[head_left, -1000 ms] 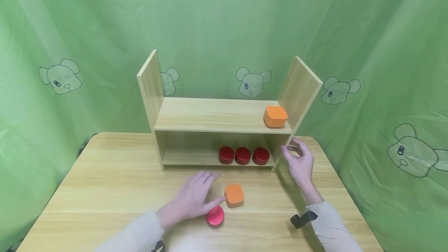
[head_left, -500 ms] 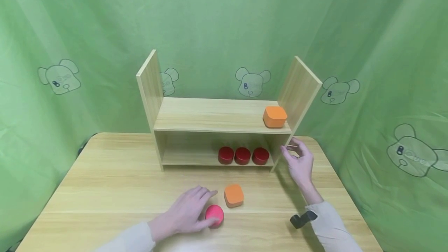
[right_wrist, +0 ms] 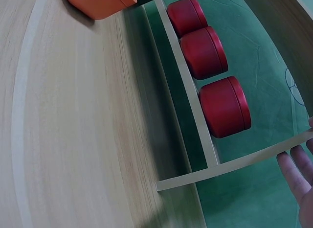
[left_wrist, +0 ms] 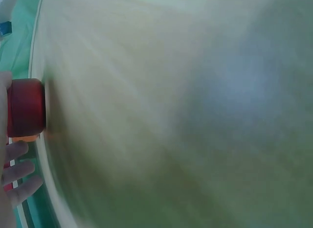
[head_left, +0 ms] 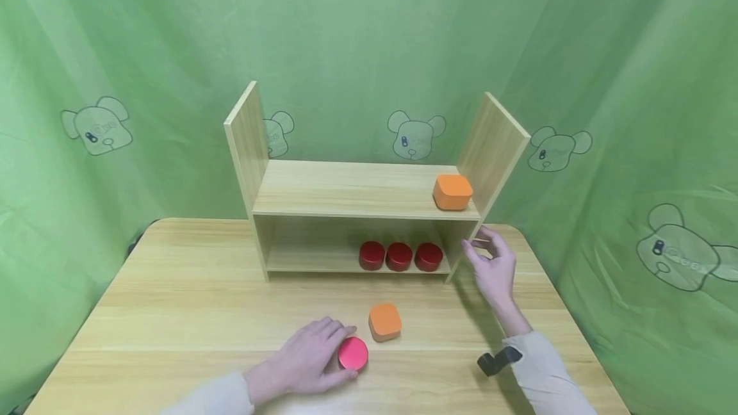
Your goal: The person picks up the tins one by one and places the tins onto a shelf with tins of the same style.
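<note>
My left hand (head_left: 308, 357) reaches around a round pinkish-red tin (head_left: 353, 354) on the table. Its thumb is right at the near side, and the index fingertip lies just beyond the far side. In the left wrist view the tin (left_wrist: 27, 108) stands between the thumb and spread fingers (left_wrist: 22, 191), with a gap on the finger side. My right hand (head_left: 494, 268) grips the right side panel of a two-tier wooden shelf (head_left: 346, 187). Its thumb is on the inner side and its fingers (right_wrist: 293, 176) on the outer. A rounded-square orange tin (head_left: 385, 322) sits just beyond the red one.
Three dark red round tins (head_left: 399, 257) stand in a row on the lower tier, toward the right. Another orange tin (head_left: 452, 192) is at the right end of the upper tier. Behind the wooden table (head_left: 173, 300) hangs a green curtain (head_left: 346, 37).
My left hand has drawn back from beside the orange tin and come down around the round red tin, passing its thumb over it to the near side. My right hand stays on the shelf panel.
</note>
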Tool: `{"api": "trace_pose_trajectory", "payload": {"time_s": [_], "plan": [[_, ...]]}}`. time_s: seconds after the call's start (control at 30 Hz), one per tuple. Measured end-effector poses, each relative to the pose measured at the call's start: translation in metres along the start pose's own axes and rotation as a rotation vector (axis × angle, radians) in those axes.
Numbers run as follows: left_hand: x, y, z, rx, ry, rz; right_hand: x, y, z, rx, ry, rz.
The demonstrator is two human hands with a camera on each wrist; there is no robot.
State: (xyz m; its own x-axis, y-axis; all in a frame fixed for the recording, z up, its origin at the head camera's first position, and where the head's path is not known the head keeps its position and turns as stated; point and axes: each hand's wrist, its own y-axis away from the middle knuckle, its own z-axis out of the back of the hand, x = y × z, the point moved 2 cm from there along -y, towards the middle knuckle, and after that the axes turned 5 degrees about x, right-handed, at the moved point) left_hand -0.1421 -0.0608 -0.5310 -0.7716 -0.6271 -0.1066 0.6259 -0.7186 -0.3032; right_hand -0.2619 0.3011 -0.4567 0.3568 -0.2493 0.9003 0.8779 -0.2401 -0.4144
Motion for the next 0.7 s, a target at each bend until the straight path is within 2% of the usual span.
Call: {"api": "trace_pose_trajectory", "payload": {"time_s": [0.1,0.33,0.57,0.7], "plan": [[-0.001,0.001,-0.003,0.002,0.004,-0.011,0.001,0.001,0.000,0.003,0.001,-0.003],[-0.002,0.002,-0.006,0.008,0.013,-0.009,0.025,0.007,-0.003,0.028,0.001,-0.008],[-0.003,0.001,-0.005,0.000,0.005,-0.018,0.024,0.007,-0.002,0.026,0.010,0.003],[-0.002,-0.001,-0.002,-0.032,-0.009,-0.023,0.012,0.004,-0.001,0.017,0.004,-0.009]]}}
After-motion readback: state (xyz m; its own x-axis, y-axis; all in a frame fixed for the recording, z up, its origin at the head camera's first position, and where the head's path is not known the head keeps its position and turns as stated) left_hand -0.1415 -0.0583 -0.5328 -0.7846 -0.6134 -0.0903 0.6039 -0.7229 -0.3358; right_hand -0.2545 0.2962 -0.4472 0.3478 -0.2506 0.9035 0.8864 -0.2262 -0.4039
